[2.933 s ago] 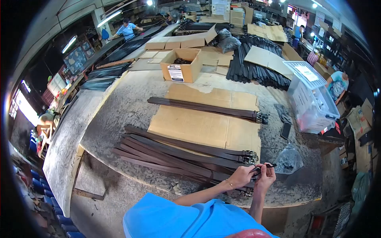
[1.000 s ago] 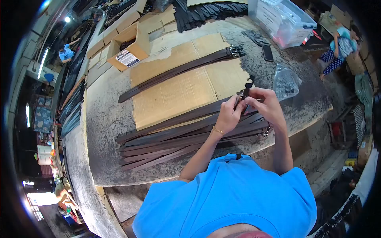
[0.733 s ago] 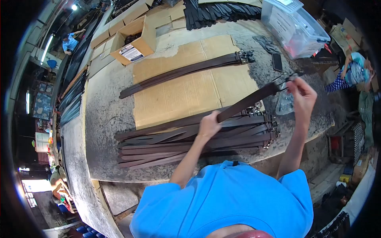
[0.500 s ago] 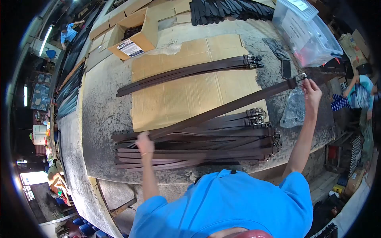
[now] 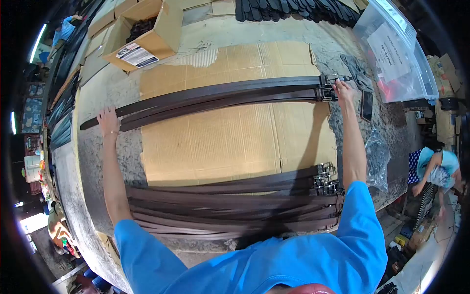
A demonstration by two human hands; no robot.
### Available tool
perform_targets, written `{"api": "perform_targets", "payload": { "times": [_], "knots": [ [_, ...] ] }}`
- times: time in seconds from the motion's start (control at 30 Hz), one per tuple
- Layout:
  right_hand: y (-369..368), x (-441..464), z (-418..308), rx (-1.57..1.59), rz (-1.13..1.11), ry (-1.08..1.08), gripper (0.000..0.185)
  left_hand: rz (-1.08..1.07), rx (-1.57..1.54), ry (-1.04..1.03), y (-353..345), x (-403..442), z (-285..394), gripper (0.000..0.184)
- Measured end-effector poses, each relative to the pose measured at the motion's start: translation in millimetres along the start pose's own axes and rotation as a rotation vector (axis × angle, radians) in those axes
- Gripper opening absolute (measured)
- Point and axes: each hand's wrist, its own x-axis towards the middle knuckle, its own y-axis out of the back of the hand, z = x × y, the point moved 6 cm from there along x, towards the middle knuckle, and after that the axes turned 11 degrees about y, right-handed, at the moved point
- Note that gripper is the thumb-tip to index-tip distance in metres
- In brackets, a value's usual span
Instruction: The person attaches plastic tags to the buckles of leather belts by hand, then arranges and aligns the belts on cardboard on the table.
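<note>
A dark brown leather belt stretches across the upper part of the cardboard, along the back of a small stack of similar belts. My left hand is on the belt near its tail end, fingers over the strap. At the other end my right hand pinches the belt by its metal buckle, beside the buckles of the stack. Closer to my body lies a larger pile of brown belts, their buckles all toward the right.
Under the belts is a flat cardboard sheet on the worn table. An open cardboard box, black straps and a clear plastic bin stand at the back. A phone and plastic bag lie right. Other people are beyond.
Both hands have moved away from my body with the belt, from above the near pile to the stack on the cardboard. My left hand has slid outward to the tail end.
</note>
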Motion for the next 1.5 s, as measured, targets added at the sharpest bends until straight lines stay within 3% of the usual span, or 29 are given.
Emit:
{"api": "perform_targets", "payload": {
  "times": [0.1,0.2,0.23,0.27,0.3,0.33,0.37,0.43,0.47,0.53,0.57,0.63,0.8,0.9,0.97,1.03,1.1,1.17,1.23,1.33,1.5],
  "knots": [
    [0.3,1.9,6.1,-0.169,-0.022,0.049,0.021,-0.087,0.024,-0.033,-78.4,23.4,35.9,0.041],
    [8.6,1.0,-0.7,-0.811,0.019,0.11,0.031,-0.239,-0.008,-0.082,-120.1,18.6,68.3,0.043],
    [-2.6,-13.5,-17.0,-0.824,0.017,0.107,0.031,-0.385,-0.023,-0.111,-123.8,10.9,80.2,0.048],
    [-14.2,-26.6,-37.5,-1.123,0.008,0.191,0.029,-0.53,-0.035,-0.139,-131.4,2.3,88.1,0.052],
    [-24.5,-32.3,-50.7,-1.419,-0.006,0.28,0.027,-0.54,-0.037,-0.14,-149.9,1.6,90.0,0.052],
    [-28.6,-29.4,-52.1,-1.45,-0.031,0.313,0.03,-0.614,-0.167,-0.132,-179.1,2.7,92.5,0.06],
    [-31.3,-28.9,-53.3,-1.452,-0.041,0.311,0.03,-0.684,-0.296,-0.119,-198.6,5.3,95.8,0.067],
    [-76.0,-46.9,-69.1,-1.212,-0.456,0.935,0.05,-0.718,-0.46,-0.247,-180.4,3.1,111.6,0.082],
    [-84.3,-50.8,-71.8,-1.202,-0.469,0.933,0.05,-0.683,-0.55,-0.328,-146.5,-3.5,126.0,0.085],
    [-112.2,-72.0,-53.0,-1.204,-0.974,0.75,0.065,-0.641,-0.717,-0.478,-114.3,-18.0,149.0,0.088],
    [-116.2,-80.8,-52.8,-1.192,-0.98,0.752,0.065,-0.642,-0.707,-0.47,-99.5,-25.0,157.9,0.088],
    [-123.0,-99.5,-43.8,-1.469,-1.172,0.839,0.066,-0.55,-0.572,-0.481,-74.3,-33.6,169.0,0.085],
    [-112.6,-95.2,-39.3,-1.4,-1.153,0.902,0.064,-0.544,-0.577,-0.433,-84.7,-35.1,165.7,0.079],
    [-113.8,-95.9,-40.8,-1.421,-1.148,0.788,0.062,-0.556,-0.579,-0.462,-96.0,-31.0,167.6,0.079],
    [-119.5,-107.9,-50.7,-1.568,-1.114,0.875,0.058,-0.536,-0.574,-0.479,-101.9,-31.9,167.4,0.08],
    [-133.8,-121.9,-52.7,-1.686,-1.041,0.83,0.057,-0.468,-0.469,-0.475,-96.9,-34.1,170.5,0.081],
    [-148.6,-138.2,-45.4,-1.377,-1.021,1.084,0.061,-0.407,-0.474,-0.446,-70.0,-48.1,185.5,0.082],
    [-173.4,-164.8,-11.0,-1.167,-1.172,0.933,0.063,-0.395,-0.584,-0.442,-23.5,-66.5,215.2,0.083],
    [-192.3,-210.9,13.8,-1.211,-1.256,1.117,0.063,-0.378,-0.642,-0.469,10.4,-92.6,257.4,0.081],
    [-189.3,-236.5,44.6,-1.194,-1.272,1.099,0.066,-0.257,-0.675,-0.486,-1.9,-146.7,308.4,0.074],
    [-191.5,-229.6,40.7,-1.174,-1.28,1.069,0.062,-0.213,-0.728,-0.413,-2.1,-148.8,309.6,0.075]
  ]
}}
